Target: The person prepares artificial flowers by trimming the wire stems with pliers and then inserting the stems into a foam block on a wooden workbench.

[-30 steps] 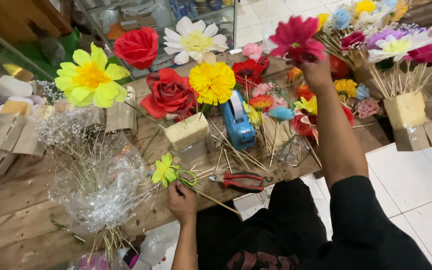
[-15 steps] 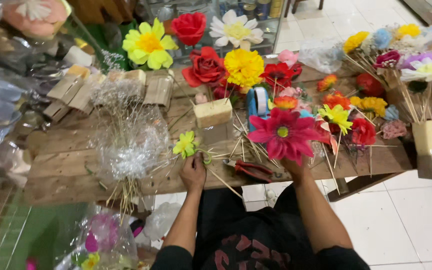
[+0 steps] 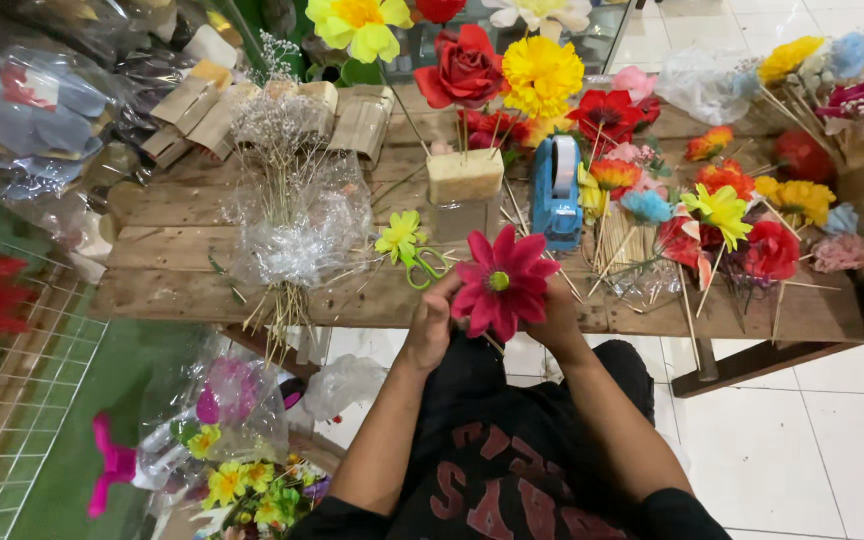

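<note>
Magenta paper flower (image 3: 501,281) is held between both hands at the near table edge, bloom facing up toward the camera. Left hand (image 3: 434,322) is closed on it from the left; right hand (image 3: 560,318) is mostly hidden behind the petals, so its grip cannot be told. Wooden plank table (image 3: 172,250) is crowded: blue tape dispenser (image 3: 557,190), small yellow flower (image 3: 399,236) just left of the bloom, cellophane-wrapped dried stems (image 3: 297,225), red rose (image 3: 465,66). White tiled floor (image 3: 802,440) is seen below. Flower has pointed magenta petals and a small green centre.
</note>
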